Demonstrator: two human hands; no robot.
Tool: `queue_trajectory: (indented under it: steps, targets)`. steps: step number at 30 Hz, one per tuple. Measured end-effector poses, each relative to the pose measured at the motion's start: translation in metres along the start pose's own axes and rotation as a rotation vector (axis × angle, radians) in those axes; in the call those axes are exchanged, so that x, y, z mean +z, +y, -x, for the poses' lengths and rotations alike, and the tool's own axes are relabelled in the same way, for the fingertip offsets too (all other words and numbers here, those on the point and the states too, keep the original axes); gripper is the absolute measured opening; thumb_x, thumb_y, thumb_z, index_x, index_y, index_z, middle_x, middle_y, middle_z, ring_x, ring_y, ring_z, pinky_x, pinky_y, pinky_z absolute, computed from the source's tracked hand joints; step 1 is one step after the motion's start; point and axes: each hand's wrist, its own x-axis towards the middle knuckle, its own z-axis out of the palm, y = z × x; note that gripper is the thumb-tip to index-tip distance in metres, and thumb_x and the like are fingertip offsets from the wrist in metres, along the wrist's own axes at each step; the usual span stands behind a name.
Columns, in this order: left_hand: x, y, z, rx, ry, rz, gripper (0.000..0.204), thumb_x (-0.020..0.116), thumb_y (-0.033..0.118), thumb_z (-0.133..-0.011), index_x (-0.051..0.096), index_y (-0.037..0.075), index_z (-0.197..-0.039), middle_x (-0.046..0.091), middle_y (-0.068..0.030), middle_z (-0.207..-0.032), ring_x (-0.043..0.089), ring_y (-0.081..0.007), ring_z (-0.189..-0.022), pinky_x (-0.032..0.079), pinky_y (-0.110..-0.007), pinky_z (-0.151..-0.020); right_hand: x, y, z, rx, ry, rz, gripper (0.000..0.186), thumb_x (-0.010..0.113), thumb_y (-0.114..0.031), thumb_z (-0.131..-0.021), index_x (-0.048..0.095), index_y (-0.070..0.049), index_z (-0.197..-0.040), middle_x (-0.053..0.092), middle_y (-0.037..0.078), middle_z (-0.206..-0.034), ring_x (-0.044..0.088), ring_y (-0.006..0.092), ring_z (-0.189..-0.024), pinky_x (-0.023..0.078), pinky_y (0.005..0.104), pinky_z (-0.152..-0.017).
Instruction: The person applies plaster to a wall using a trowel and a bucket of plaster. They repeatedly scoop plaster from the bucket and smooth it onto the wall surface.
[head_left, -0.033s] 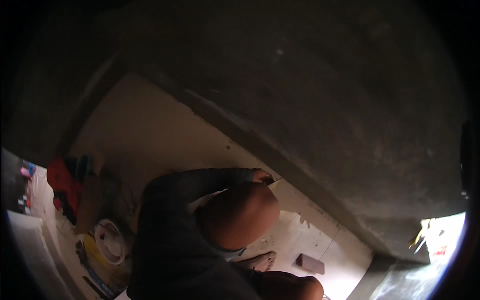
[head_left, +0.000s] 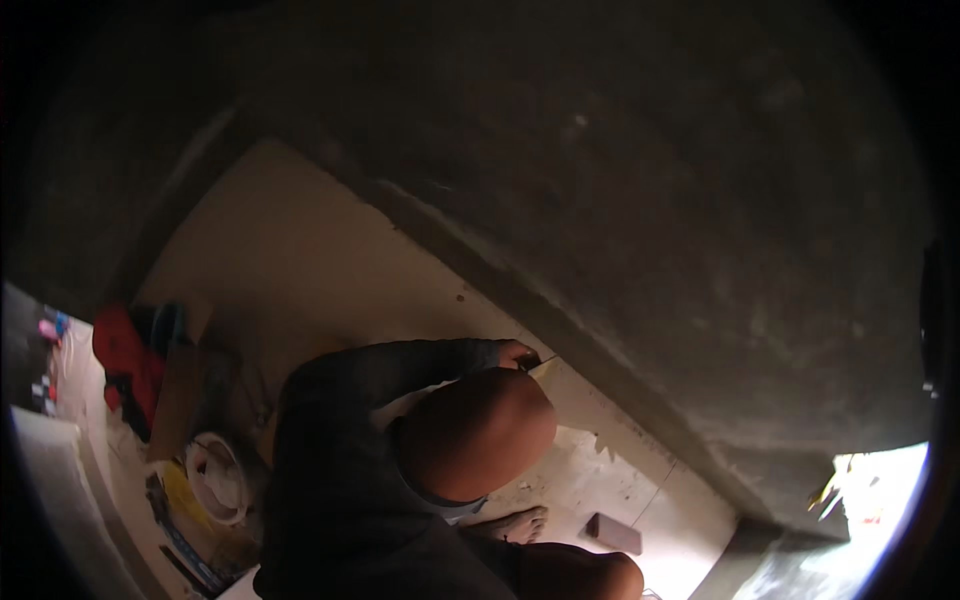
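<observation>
left hand (head_left: 514,354) is beside a bare knee (head_left: 478,432) over pale floor (head_left: 330,255); i cannot tell its grip.

The shirt (head_left: 340,470) is dark grey, the floor (head_left: 320,250) beige, the cloth (head_left: 130,360) red, the bucket (head_left: 232,518) white

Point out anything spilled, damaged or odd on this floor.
A ragged patch on the floor tiles, between the raised knee and the wall, looks odd against their straight joint; stain or light, I cannot tell.
</observation>
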Motion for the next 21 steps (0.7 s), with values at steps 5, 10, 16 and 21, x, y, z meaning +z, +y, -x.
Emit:
queue_trajectory:
  steps: [5, 10, 16, 21]
  targets:
    - [-0.062, -0.004, 0.084, -0.307, 0.291, 0.515, 0.044, 0.073, 0.012, -0.080, 0.061, 0.005, -0.122, 0.066, -0.0094, -0.112, 0.060, -0.0194, -0.104, 0.048, -0.037, -0.091, 0.098, -0.119, -0.002, 0.010, -0.236, 0.204, 0.040, 0.047, -0.040, -0.100, 0.046, -0.019, -0.066, 0.041, -0.003, -0.055, 0.043, 0.0122, -0.048, 0.034, 0.0291, -0.041]
    - [-0.140, -0.034, 0.199, -0.431, 0.846, 0.501, 0.036, 0.073, 0.022, -0.084, 0.061, 0.005, -0.113, 0.067, -0.0111, -0.095, 0.063, -0.0208, -0.083, 0.051, -0.037, -0.072, 0.182, -0.232, 0.045, 0.056, -0.355, 0.400, 0.039, 0.048, -0.040, -0.099, 0.046, -0.019, -0.066, 0.041, -0.003, -0.055, 0.043, 0.0128, -0.048, 0.035, 0.0297, -0.041]
    - [-0.141, 0.053, 0.332, -0.249, 1.695, 1.013, 0.016, 0.057, 0.027, -0.092, 0.059, 0.012, -0.095, 0.062, -0.0046, -0.088, 0.058, -0.0198, -0.069, 0.048, -0.039, -0.057, 0.229, -0.343, 0.136, 0.141, -0.384, 0.519, 0.038, 0.049, -0.039, -0.098, 0.047, -0.019, -0.066, 0.042, -0.002, -0.056, 0.044, 0.0136, -0.049, 0.036, 0.0303, -0.042]
    - [-0.083, 0.258, 0.424, 0.100, 2.016, 1.569, 0.022, 0.053, 0.025, -0.096, 0.053, 0.015, -0.115, 0.058, -0.0033, -0.103, 0.057, -0.0188, -0.090, 0.050, -0.038, -0.073, 0.245, -0.434, 0.226, 0.194, -0.347, 0.547, 0.038, 0.049, -0.038, -0.098, 0.047, -0.018, -0.066, 0.042, -0.001, -0.056, 0.044, 0.0143, -0.049, 0.037, 0.0308, -0.043]
